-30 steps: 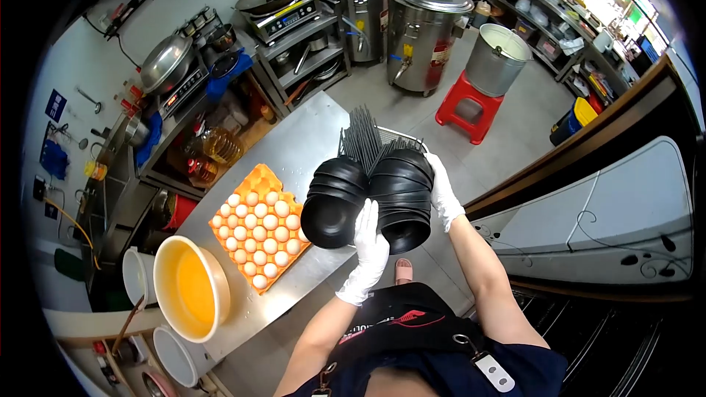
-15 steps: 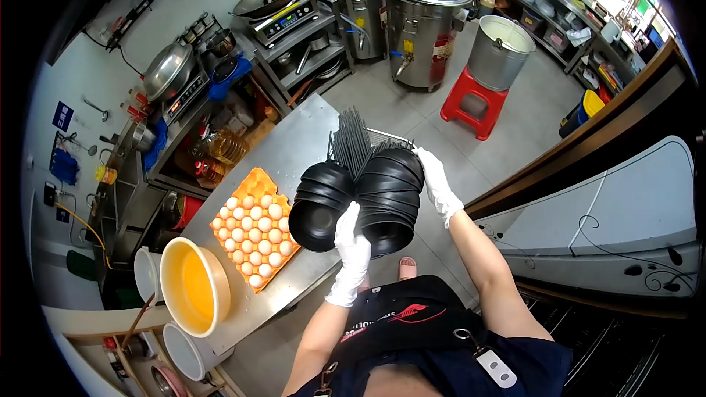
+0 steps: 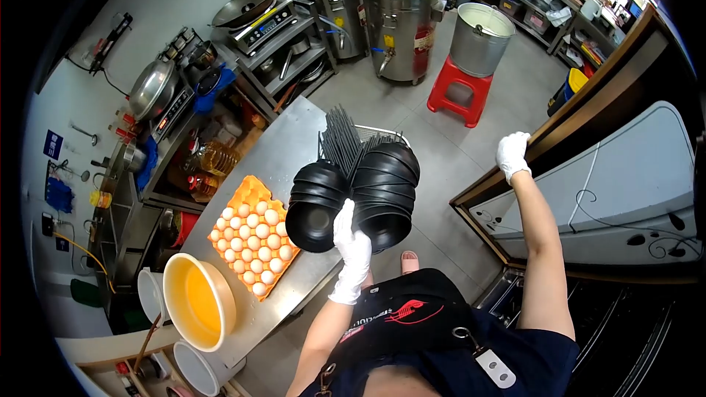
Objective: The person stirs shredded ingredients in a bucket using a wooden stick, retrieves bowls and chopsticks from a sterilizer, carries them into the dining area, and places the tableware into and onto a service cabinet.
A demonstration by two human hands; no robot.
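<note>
My left hand (image 3: 351, 254), in a white glove, presses against the near side of two stacks of black bowls (image 3: 384, 191). Its fingers lie together between the stacks, partly hiding the lowest bowls. Behind the bowls a bundle of black chopsticks (image 3: 340, 138) leans upright, and the rim of a wire basket (image 3: 379, 132) shows beside them. The bowls overlap the right edge of the steel table (image 3: 290, 140) in view; what supports them underneath is hidden. Away to the right, my gloved right hand (image 3: 512, 156) is curled over the edge of a brown wooden frame (image 3: 548, 129).
An orange tray of eggs (image 3: 254, 239) and a basin of yellow liquid (image 3: 198, 305) are on the left. Ahead, a metal pot (image 3: 482, 40) stands on a red stool (image 3: 461, 92), near large steel boilers (image 3: 404, 26). A light panel (image 3: 625, 176) fills the frame at right.
My right hand has let go of the bowls' far right side and moved right to the wooden frame. The left hand stays at the bowls. The view has shifted slightly.
</note>
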